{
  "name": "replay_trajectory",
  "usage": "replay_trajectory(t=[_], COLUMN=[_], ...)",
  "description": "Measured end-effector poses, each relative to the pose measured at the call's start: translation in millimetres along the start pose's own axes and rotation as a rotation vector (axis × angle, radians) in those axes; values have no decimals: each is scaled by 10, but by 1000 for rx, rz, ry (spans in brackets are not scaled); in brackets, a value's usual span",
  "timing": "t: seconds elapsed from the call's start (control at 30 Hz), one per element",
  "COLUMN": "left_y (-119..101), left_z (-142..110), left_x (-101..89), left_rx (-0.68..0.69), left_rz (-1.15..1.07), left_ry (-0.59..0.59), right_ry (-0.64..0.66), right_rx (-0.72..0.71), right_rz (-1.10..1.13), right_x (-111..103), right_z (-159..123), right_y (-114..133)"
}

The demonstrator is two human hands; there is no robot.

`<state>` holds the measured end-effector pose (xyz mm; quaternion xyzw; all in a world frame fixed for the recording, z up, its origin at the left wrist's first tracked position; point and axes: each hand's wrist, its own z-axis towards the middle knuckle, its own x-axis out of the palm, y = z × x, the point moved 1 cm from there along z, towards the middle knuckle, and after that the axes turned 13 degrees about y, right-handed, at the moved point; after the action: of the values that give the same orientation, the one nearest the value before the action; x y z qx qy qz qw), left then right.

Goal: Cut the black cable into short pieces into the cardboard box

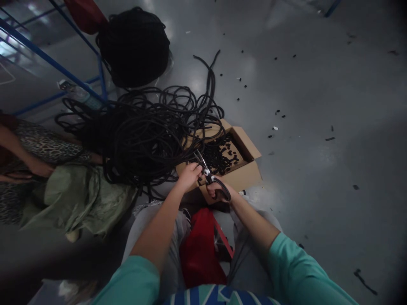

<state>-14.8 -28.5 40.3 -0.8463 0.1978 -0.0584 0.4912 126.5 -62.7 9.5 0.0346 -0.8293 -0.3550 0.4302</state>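
Observation:
My right hand (222, 195) is closed around the black handles of a pair of scissors (208, 173), whose blades point up and left over a cardboard box (246, 171). My left hand (190, 175) is closed in a pinch on a strand of black tubing (140, 135) right beside the blades. The box holds many short black cut pieces (222, 156). The tubing spreads in a large tangled heap to the left of the box.
A black coil or bag (135, 44) stands behind the heap by a blue metal frame (51, 61). Another person (34, 161) in patterned clothing sits at left beside a green cloth (79, 197). Small black scraps dot the grey floor at right. A red object (200, 250) lies between my knees.

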Motion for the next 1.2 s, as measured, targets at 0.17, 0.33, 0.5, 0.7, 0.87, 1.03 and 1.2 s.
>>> replay_trajectory(t=[0.17, 0.33, 0.5, 0.7, 0.87, 1.03, 1.2], left_y=[-82, -91, -108, -35, 24, 10, 0], left_z=[-36, -28, -26, -17, -4, 18, 20], left_x=[6, -23, -32, -66, -110, -125, -134], left_rx=[-32, -41, -57, -53, -7, 31, 72], left_rz=[-95, -127, -140, 36, 178, 359, 500], left_ry=[21, -67, -103, -113, -124, -136, -180], right_ry=[106, -48, -110, -136, -119, -108, -88], right_rx=[42, -57, -74, -86, -56, -10, 12], right_rz=[99, -161, -323, -374, -321, -274, -253], right_x=[28, 7, -5, -34, -61, -87, -123], right_z=[-40, -6, 31, 44, 39, 4, -28], right_y=[32, 33, 16, 10, 4, 34, 19])
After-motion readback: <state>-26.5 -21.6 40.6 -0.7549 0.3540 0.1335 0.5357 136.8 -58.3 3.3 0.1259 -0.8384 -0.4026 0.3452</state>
